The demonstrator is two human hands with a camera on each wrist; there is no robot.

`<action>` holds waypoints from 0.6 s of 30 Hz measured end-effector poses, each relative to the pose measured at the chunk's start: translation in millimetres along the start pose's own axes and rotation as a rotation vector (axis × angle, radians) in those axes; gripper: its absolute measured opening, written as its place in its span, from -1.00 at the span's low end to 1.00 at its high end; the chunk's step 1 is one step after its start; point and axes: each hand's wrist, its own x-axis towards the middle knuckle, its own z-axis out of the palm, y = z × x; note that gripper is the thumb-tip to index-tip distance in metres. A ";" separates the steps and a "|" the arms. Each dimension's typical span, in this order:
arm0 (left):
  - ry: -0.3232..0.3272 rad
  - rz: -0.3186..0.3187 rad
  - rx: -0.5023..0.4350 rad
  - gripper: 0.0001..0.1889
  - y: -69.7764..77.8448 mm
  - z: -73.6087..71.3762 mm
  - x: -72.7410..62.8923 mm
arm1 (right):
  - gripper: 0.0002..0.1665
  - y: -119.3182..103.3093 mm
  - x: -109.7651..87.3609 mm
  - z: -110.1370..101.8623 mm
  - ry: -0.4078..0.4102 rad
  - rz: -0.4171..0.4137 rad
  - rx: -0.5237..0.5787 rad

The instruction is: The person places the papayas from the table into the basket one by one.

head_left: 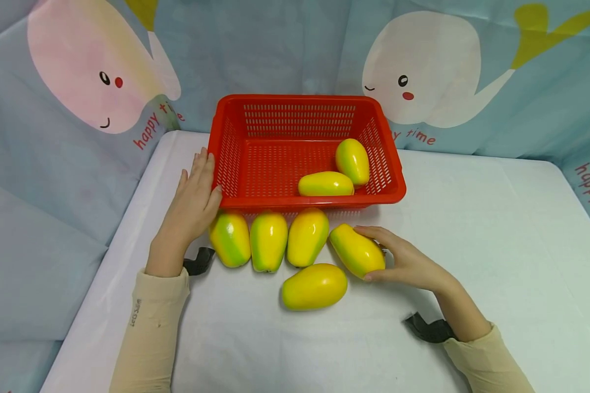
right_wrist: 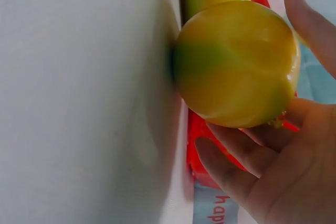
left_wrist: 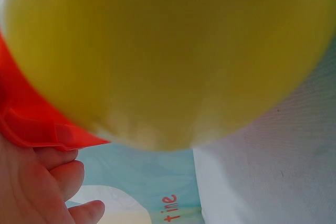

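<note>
My left hand rests along the left side of the red plastic basket, fingers extended and thumb by the near left corner. In the left wrist view, the fingers lie against the basket rim, and a yellow mango fills most of the picture. With thumb and fingers spread around it, my right hand holds a yellow-green mango on the table, right of the others. The right wrist view shows this mango end-on, with fingers curved beneath and the thumb on its far side.
Two mangoes lie inside the basket, one upright and one sideways. Along its front stand three more: left, middle and right. Another mango lies nearer on the white table. A whale-print curtain hangs behind.
</note>
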 end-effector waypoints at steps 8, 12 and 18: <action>0.000 0.003 0.002 -0.35 -0.1 0.4 0.3 | 0.13 -0.9 2.7 6.7 -0.021 0.019 0.000; -0.001 0.002 0.002 -0.34 0.2 0.2 0.1 | 0.18 0.9 3.3 8.8 -0.031 0.011 -0.008; -0.001 -0.004 0.000 -0.34 0.5 -0.2 -0.7 | 0.19 0.8 3.1 9.7 -0.035 0.014 -0.006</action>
